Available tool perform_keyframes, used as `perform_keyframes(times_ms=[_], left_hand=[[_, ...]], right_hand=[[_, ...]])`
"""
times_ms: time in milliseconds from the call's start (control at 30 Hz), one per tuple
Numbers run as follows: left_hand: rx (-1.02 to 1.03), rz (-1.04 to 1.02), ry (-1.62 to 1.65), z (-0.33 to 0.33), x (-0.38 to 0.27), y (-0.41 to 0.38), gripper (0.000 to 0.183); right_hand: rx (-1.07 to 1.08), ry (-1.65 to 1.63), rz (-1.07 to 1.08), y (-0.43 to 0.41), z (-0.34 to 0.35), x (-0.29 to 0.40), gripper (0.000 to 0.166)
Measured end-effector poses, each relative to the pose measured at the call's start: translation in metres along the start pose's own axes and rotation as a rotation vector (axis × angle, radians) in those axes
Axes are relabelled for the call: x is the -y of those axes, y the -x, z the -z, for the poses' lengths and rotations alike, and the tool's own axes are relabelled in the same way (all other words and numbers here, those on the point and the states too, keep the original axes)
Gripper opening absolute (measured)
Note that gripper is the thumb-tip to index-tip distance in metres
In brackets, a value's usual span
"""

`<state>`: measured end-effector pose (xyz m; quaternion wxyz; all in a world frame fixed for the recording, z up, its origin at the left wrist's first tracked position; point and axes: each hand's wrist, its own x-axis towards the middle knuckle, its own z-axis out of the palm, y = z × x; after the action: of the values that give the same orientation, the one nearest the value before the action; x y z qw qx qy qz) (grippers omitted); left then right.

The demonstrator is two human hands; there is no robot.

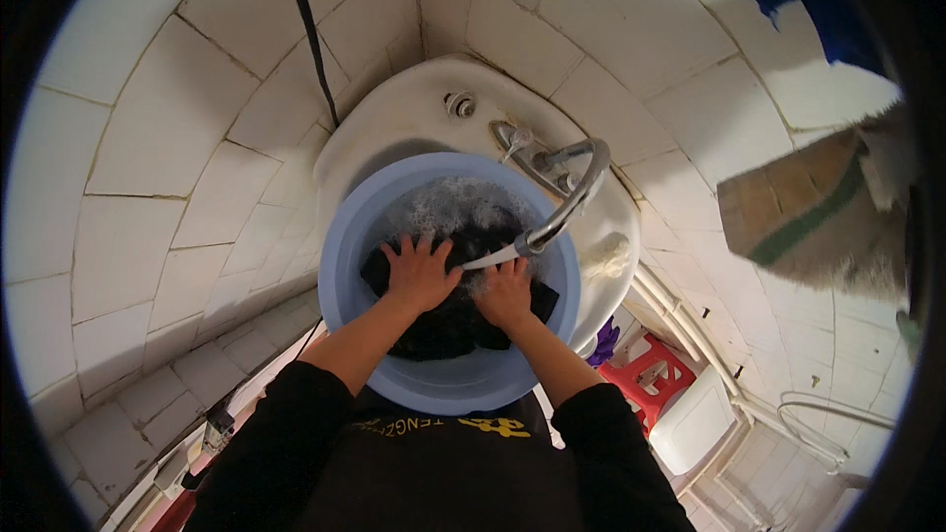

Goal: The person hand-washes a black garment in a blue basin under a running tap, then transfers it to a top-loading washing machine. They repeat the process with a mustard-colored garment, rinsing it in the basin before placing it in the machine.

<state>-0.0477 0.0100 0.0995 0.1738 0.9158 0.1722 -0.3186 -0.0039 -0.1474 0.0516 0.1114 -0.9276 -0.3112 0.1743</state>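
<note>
A light blue plastic basin (341, 236) sits in the white sink before me, holding soapy water and dark wet cloth (432, 336). My left hand (417, 273) lies palm down on the cloth with its fingers spread. To its right, my right hand (506, 295) also presses flat on the cloth, its fingertips partly behind the water stream. From the curved chrome faucet (591, 170), a stream of water (491, 259) runs down between the hands. White suds (451, 207) float along the far side of the basin. Parts of the cloth are hidden under my hands.
The corner sink (392, 107) meets tiled walls. A whitish lump (607, 255) lies on its right rim. Lower right are a red plastic stool (654, 377), a white lid-like panel (695, 421) and pipes (669, 310). A towel (805, 207) hangs at right; a black hose (307, 22) hangs at left.
</note>
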Motion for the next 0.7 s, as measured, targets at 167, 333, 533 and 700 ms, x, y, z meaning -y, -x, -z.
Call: perform_keyframes(times_ms=[167,333,533,700], left_hand=[[-0.073,0.060,-0.025,-0.014,0.005,-0.053,0.049],[0.024,0.154,0.146,-0.020,0.019,-0.088,0.045],[-0.076,0.210,0.236,0.000,0.012,-0.049,0.051],[-0.064,0.225,0.446,0.005,0.024,-0.018,0.057]], right_hand=[[-0.032,-0.020,-0.021,-0.031,0.006,-0.008,0.034],[0.001,-0.362,-0.187,-0.048,-0.015,-0.026,0.029],[0.191,-0.798,-0.220,-0.029,-0.002,-0.038,0.048],[0.287,-0.514,-0.077,-0.005,0.044,-0.014,0.053]])
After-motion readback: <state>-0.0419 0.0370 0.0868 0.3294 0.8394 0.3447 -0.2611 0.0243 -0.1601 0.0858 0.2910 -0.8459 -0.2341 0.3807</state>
